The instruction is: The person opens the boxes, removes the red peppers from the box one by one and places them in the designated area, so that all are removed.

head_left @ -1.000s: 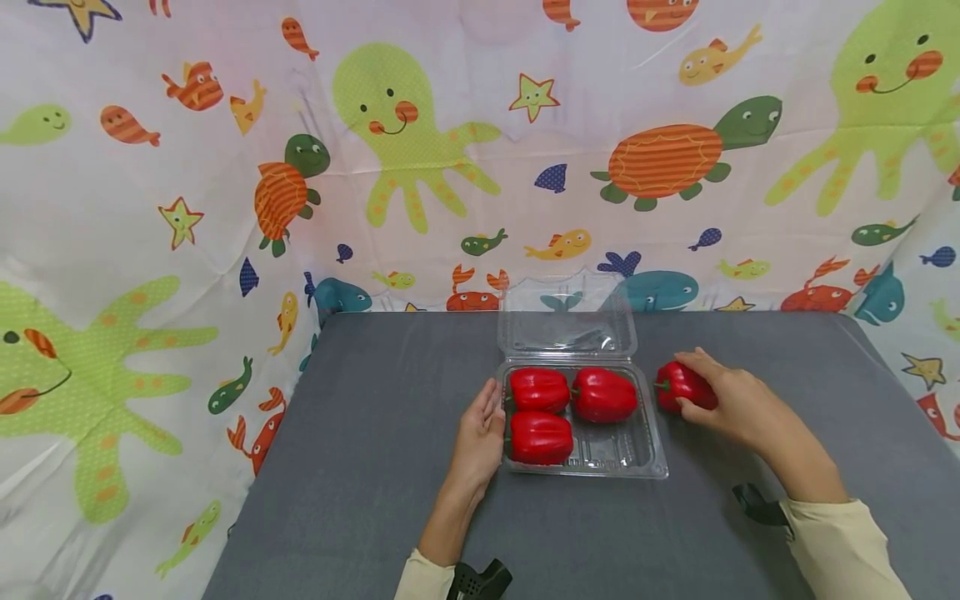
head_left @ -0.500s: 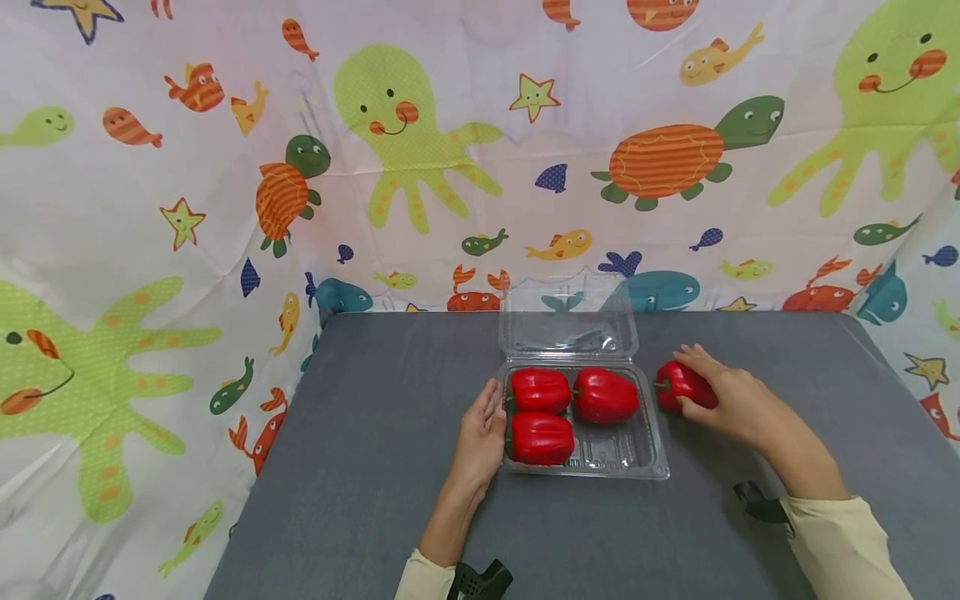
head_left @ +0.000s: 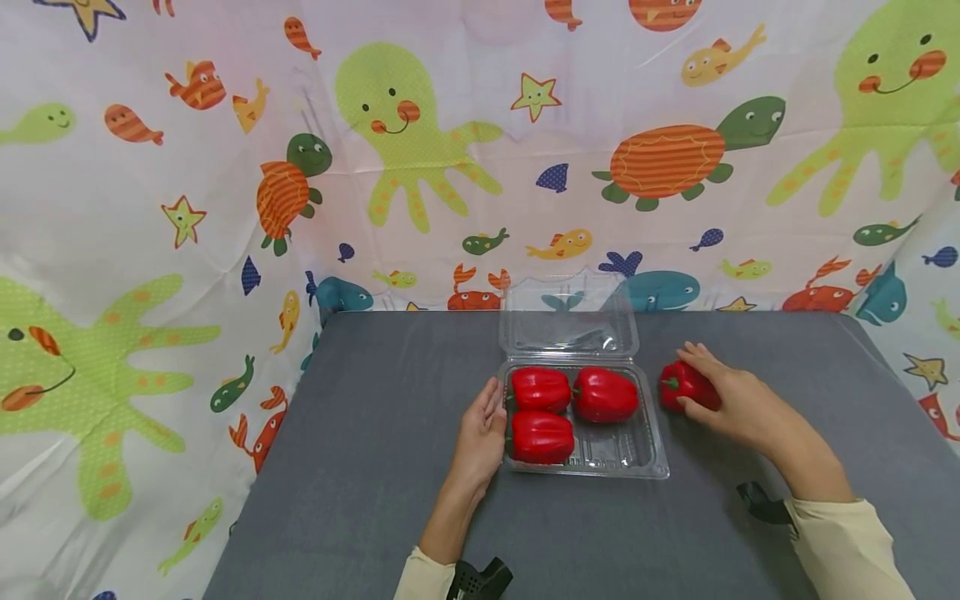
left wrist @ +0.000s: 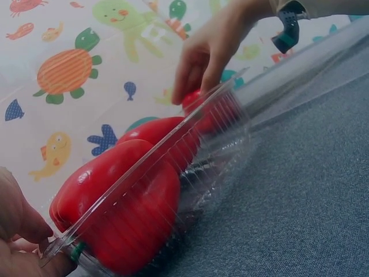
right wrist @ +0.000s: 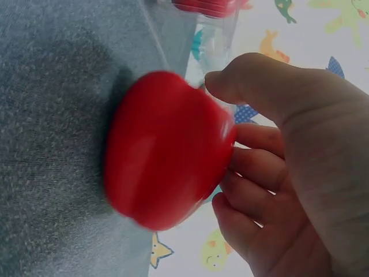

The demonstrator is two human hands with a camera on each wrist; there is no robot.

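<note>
A clear plastic clamshell container point(head_left: 615, 457) lies with its lid raised at the back, three red bell peppers inside. Two of them, a left rear pepper point(head_left: 540, 389) and a left front pepper point(head_left: 542, 437), lie one behind the other; a third pepper point(head_left: 605, 395) is at the right rear. My left hand point(head_left: 480, 437) holds the container's left edge, its thumb and finger pinching the rim in the left wrist view. Right of the container, my right hand point(head_left: 738, 408) grips another red bell pepper point(right wrist: 167, 153) between thumb and fingers, close to the table.
The grey tabletop point(head_left: 375, 433) stretches to both sides. The transparent lid point(head_left: 567, 321) leans up near the back edge. Behind stands a white curtain point(head_left: 465, 75) printed with sea animals. The front right of the container shows bare ribbed plastic.
The pepper under my right hand has shifted slightly right and turned, so its green stem faces more toward the head camera. The left hand and container stay put.
</note>
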